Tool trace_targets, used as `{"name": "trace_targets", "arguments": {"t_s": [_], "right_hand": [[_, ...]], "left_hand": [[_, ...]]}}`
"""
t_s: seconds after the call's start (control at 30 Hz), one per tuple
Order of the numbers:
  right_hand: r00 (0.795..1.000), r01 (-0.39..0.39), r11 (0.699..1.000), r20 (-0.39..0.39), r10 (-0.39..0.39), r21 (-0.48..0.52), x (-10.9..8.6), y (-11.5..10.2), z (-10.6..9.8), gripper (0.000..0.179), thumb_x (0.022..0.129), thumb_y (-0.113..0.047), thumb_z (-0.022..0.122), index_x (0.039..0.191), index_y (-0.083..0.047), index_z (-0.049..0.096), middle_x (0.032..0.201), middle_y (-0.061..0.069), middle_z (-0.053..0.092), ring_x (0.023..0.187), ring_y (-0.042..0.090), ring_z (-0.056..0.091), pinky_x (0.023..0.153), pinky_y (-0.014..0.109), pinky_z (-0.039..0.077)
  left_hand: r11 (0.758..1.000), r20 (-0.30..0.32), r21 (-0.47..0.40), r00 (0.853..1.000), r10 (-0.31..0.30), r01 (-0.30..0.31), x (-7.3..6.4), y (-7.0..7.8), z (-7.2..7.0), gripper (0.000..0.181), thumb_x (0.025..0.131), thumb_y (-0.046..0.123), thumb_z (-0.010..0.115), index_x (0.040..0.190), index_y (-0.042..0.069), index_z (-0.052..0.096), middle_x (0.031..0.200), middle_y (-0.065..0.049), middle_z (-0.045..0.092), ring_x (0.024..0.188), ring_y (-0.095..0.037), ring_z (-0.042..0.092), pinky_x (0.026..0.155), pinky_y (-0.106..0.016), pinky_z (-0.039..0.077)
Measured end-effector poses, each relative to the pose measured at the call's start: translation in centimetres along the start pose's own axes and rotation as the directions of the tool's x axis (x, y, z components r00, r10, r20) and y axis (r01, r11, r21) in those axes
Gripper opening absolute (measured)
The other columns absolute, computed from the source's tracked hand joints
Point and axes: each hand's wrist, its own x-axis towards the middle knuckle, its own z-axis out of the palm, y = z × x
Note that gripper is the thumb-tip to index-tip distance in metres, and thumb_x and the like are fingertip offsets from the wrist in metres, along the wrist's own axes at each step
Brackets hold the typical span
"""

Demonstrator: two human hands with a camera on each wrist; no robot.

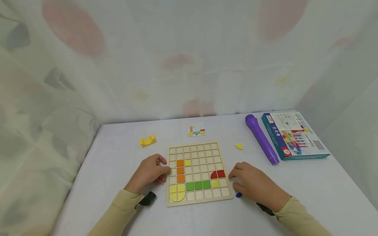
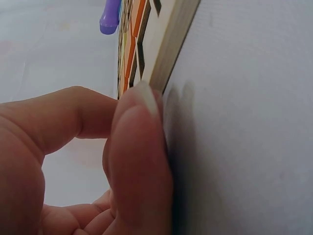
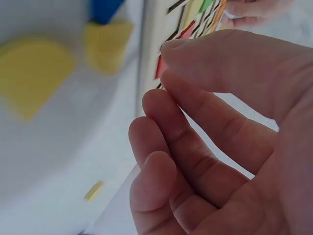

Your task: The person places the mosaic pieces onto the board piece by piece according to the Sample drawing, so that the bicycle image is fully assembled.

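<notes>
A wooden grid board (image 1: 203, 168) lies on the white table, bearing orange, green, red and yellow pieces. My left hand (image 1: 149, 170) is at the board's left edge; in the left wrist view the thumb (image 2: 139, 142) touches or nearly touches that edge. Just off the right edge is my right hand (image 1: 255, 183), its fingers loosely bent with nothing visible between them. Part of a blue piece (image 1: 238, 195) shows below the right hand. The right wrist view has yellow pieces (image 3: 36, 73) on the table, blurred, beside the blue piece (image 3: 105, 10).
Behind the board lies a small pattern card (image 1: 196, 129). A yellow curved block (image 1: 147, 141) sits at the back left. Toward the right are a yellow quarter-circle piece (image 1: 239, 147), a purple microphone-shaped tube (image 1: 261, 139) and a printed box (image 1: 295, 136). Curtains surround the table.
</notes>
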Motion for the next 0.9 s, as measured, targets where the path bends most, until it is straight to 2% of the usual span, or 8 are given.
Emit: {"name": "trace_targets", "arguments": {"t_s": [0.2, 0.33, 0.4, 0.67, 0.9], "right_hand": [[0.995, -0.094, 0.995, 0.021, 0.094, 0.023, -1.1, 1.2, -0.4, 0.019, 0.090, -0.020, 0.087, 0.107, -0.024, 0.080, 0.110, -0.011, 0.070, 0.111, 0.012, 0.065, 0.104, 0.042, 0.060], [0.990, -0.142, 0.989, 0.029, 0.141, 0.029, -2.0, 1.9, -0.5, 0.019, 0.090, -0.023, 0.087, 0.106, -0.026, 0.079, 0.110, -0.011, 0.070, 0.112, 0.013, 0.065, 0.105, 0.044, 0.060], [0.989, -0.144, 0.989, 0.023, 0.143, 0.035, -2.3, 2.1, -0.5, 0.019, 0.090, -0.025, 0.088, 0.107, -0.027, 0.079, 0.111, -0.011, 0.070, 0.112, 0.013, 0.065, 0.105, 0.045, 0.060], [0.998, -0.046, 0.998, -0.033, 0.047, 0.033, -1.6, 1.9, 0.5, 0.020, 0.089, -0.030, 0.089, 0.105, -0.025, 0.078, 0.104, -0.013, 0.070, 0.103, 0.008, 0.064, 0.097, 0.040, 0.062], [0.995, -0.095, 0.995, 0.026, 0.095, 0.028, -0.8, 1.2, 1.0, 0.019, 0.086, -0.030, 0.091, 0.100, -0.025, 0.078, 0.100, -0.013, 0.068, 0.101, 0.008, 0.062, 0.098, 0.041, 0.060]], "left_hand": [[1.000, -0.004, 0.003, 1.000, -0.018, 0.018, 0.0, -0.3, -0.2, 0.032, 0.088, 0.021, 0.081, 0.112, 0.009, 0.063, 0.071, -0.008, 0.070, 0.058, -0.019, 0.069, 0.058, -0.031, 0.059], [1.000, 0.009, -0.008, 1.000, -0.002, 0.002, 0.1, -0.3, -0.1, 0.032, 0.089, 0.021, 0.080, 0.113, 0.008, 0.062, 0.071, -0.008, 0.070, 0.058, -0.019, 0.069, 0.058, -0.032, 0.059], [1.000, 0.014, -0.011, 1.000, 0.006, -0.006, 0.2, -0.2, 0.0, 0.032, 0.089, 0.021, 0.081, 0.113, 0.008, 0.063, 0.073, -0.008, 0.070, 0.058, -0.019, 0.069, 0.058, -0.032, 0.060], [1.000, 0.008, -0.018, 1.000, -0.004, 0.004, 0.4, -0.4, 0.0, 0.032, 0.089, 0.021, 0.081, 0.113, 0.009, 0.063, 0.075, -0.009, 0.071, 0.058, -0.020, 0.070, 0.058, -0.032, 0.060], [1.000, 0.009, -0.009, 1.000, -0.003, 0.003, 0.6, -0.5, 0.1, 0.034, 0.089, 0.023, 0.082, 0.114, 0.010, 0.064, 0.076, -0.009, 0.072, 0.057, -0.020, 0.070, 0.058, -0.032, 0.059]]}}
